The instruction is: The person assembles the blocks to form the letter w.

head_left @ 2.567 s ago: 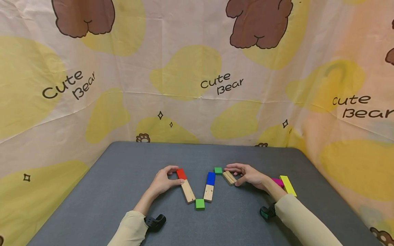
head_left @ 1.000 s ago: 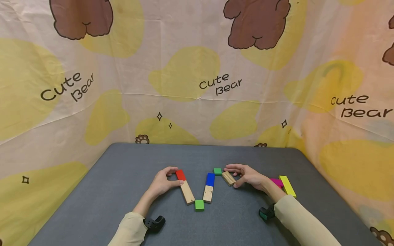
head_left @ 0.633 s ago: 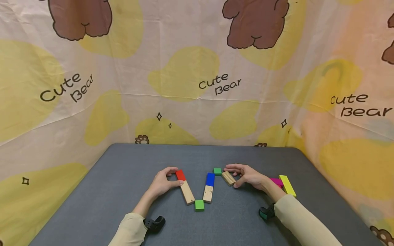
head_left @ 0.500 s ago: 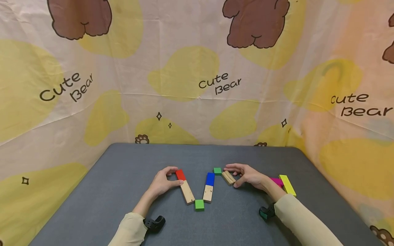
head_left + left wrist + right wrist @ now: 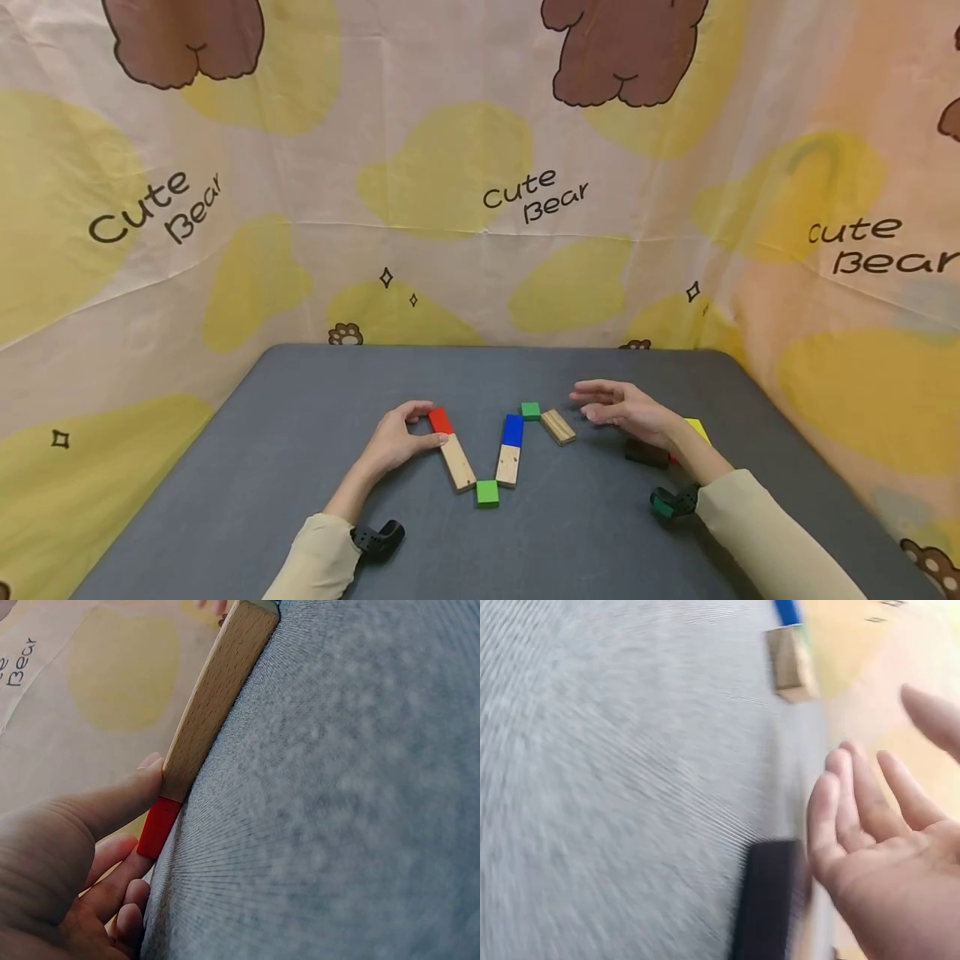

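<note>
My left hand (image 5: 392, 437) pinches the red block (image 5: 441, 421), thumb on the near side and a fingertip at its far end. A plain wooden block (image 5: 458, 464) continues from the red one in a slanted line down to a green block (image 5: 487, 493). From there another wooden block (image 5: 507, 467) and a blue block (image 5: 513, 430) rise to a second green block (image 5: 530, 411). Beside that green block lies a small wooden block (image 5: 558, 427), tilted. To its right, apart from it, my right hand (image 5: 630, 412) hovers with extended fingers and nothing in them.
Below the right wrist lies a dark block (image 5: 647, 452), large in the right wrist view. A yellow block (image 5: 698, 430) and a sliver of red or pink show partly behind the right forearm. The grey table (image 5: 337, 383) meets a printed cloth backdrop (image 5: 435, 175).
My right hand has let go of the small wooden block and moved right and up from it. This uncovers the dark block. The left hand stays on the red block.
</note>
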{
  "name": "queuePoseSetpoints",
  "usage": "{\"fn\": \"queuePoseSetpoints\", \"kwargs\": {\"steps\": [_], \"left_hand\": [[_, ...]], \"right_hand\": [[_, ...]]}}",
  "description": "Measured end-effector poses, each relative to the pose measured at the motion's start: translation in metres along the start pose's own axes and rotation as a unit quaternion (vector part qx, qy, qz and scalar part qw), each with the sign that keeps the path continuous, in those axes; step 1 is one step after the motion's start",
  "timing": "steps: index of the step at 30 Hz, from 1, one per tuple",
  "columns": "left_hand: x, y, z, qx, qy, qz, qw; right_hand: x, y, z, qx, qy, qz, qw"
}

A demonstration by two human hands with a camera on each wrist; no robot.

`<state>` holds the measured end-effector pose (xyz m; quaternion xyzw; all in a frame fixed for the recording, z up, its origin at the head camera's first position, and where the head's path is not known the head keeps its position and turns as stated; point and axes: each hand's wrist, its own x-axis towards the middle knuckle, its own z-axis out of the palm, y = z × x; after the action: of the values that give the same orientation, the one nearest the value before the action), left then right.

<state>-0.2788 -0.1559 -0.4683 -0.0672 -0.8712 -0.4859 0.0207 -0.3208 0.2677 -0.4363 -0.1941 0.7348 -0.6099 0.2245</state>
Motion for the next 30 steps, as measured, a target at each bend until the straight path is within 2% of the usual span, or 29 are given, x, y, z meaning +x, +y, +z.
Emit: {"fn": "queuePoseSetpoints", "kwargs": {"steps": [4,8,13,18,23,30], "left_hand": [[0.002,-0.001,0.000,0.000,0.000,-0.004,1.0000],[0.001,0.000,0.000,-0.003,0.000,-0.001,1.0000],[0.001,-0.001,0.000,-0.001,-0.001,-0.001,1.0000],[0.002,-0.001,0.000,0.003,-0.004,0.005,1.0000],[0.003,-0.001,0.000,-0.003,-0.004,0.009,0.9999],[0.002,0.000,0.000,0.001,-0.004,0.000,1.0000]], "right_hand": [[-0.016,-0.007,-0.009,-0.061,-0.001,-0.039,0.9974],[-0.035,-0.010,-0.018,-0.093,-0.017,-0.062,0.9936],[-0.057,-0.006,-0.030,-0.110,-0.023,-0.072,0.9911],[-0.075,0.002,-0.040,-0.117,-0.033,-0.051,0.9913],[-0.081,0.004,-0.044,-0.141,-0.059,-0.053,0.9869],[-0.077,0.010,-0.051,-0.176,-0.109,-0.050,0.9770]]}}
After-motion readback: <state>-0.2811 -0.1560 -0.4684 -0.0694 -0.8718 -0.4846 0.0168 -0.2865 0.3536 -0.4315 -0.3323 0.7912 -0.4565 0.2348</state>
